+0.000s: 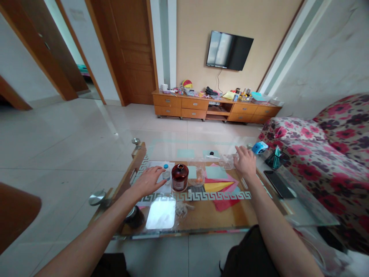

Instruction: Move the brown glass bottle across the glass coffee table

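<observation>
My left hand lies flat, fingers spread, beside small blue-capped bottle and brown jar, mid glass tabletop. Right hand, fingers loose, touches clear container near far edge.

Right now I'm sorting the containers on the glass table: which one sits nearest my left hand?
The small clear bottle with the blue cap, just off the left hand fingers. The brown jar stands farther right; the clear container is by the right hand.
</observation>
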A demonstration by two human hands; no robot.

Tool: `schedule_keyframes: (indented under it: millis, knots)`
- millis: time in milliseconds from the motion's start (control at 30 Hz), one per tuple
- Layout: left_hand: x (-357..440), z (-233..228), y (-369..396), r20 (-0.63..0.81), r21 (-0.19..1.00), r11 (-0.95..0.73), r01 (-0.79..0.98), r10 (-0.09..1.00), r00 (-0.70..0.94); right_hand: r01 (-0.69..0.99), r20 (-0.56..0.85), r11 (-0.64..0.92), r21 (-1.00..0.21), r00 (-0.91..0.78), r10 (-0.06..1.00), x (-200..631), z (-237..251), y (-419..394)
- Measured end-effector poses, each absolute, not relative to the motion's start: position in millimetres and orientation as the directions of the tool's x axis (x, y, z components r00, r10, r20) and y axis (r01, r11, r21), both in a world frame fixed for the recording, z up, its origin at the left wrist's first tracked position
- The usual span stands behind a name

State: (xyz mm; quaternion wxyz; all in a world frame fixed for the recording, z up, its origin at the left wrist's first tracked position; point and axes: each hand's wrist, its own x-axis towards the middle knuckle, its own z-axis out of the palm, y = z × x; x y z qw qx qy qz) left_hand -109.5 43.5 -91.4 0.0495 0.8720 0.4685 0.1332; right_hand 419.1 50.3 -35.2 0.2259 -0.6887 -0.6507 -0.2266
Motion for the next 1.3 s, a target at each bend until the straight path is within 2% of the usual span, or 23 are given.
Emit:
schedule_keyframes:
  millis: [100, 233, 300, 433, 533, 667, 733, 900, 1000, 1100, 1200, 1300]
  knots:
    - [-109, -93, 45, 0.185, 0.211, -0.549, 0.809, 0.835, 0.518, 0.995, 0.578, 0.085, 0.053, -0.100, 0.810, 378, -33, 54]
    - [-109, -95, 45, 0.176, 0.211, -0.544, 0.812, 0.838, 0.516, 0.958, 0.450, 0.263, 0.110, -0.284, 0.847, 316, -44, 64]
    - [-109, -94, 45, 0.177, 0.210, -0.551, 0.808, 0.834, 0.523, 0.968, 0.372, 0.238, 0.084, -0.252, 0.894, 292, -60, 68]
    - [-107, -93, 45, 0.176, 0.219, -0.558, 0.800, 0.829, 0.530, 0.997, 0.240, 0.073, 0.009, -0.073, 0.968, 269, -95, 69]
    - [-107, -93, 46, 0.168, 0.222, -0.549, 0.806, 0.836, 0.523, 0.997, 0.242, 0.077, -0.005, -0.074, 0.968, 274, -104, 68]
    - [-107, -93, 45, 0.163, 0.218, -0.546, 0.809, 0.837, 0.522, 0.992, 0.255, 0.093, -0.085, -0.068, 0.965, 289, -97, 72]
    - [-107, -94, 45, 0.165, 0.221, -0.547, 0.808, 0.837, 0.522, 0.979, 0.259, 0.162, -0.121, -0.126, 0.958, 293, -94, 73]
    - [-105, -94, 44, 0.171, 0.236, -0.550, 0.801, 0.835, 0.523, 0.863, 0.241, 0.459, -0.211, -0.409, 0.880, 282, -90, 66]
    - [-104, -93, 44, 0.168, 0.231, -0.552, 0.801, 0.833, 0.527, 0.790, 0.282, 0.541, -0.289, -0.470, 0.836, 273, -79, 63]
    - [-104, -93, 44, 0.171, 0.228, -0.554, 0.800, 0.832, 0.527, 0.750, 0.443, 0.540, -0.381, -0.364, 0.819, 275, -58, 66]
    - [-105, -94, 44, 0.175, 0.230, -0.558, 0.797, 0.830, 0.530, 0.769, 0.590, 0.439, -0.465, -0.101, 0.801, 297, -37, 66]
    - [-107, -97, 45, 0.179, 0.231, -0.559, 0.796, 0.829, 0.530, 0.748, 0.645, 0.328, -0.577, 0.170, 0.745, 332, -28, 59]
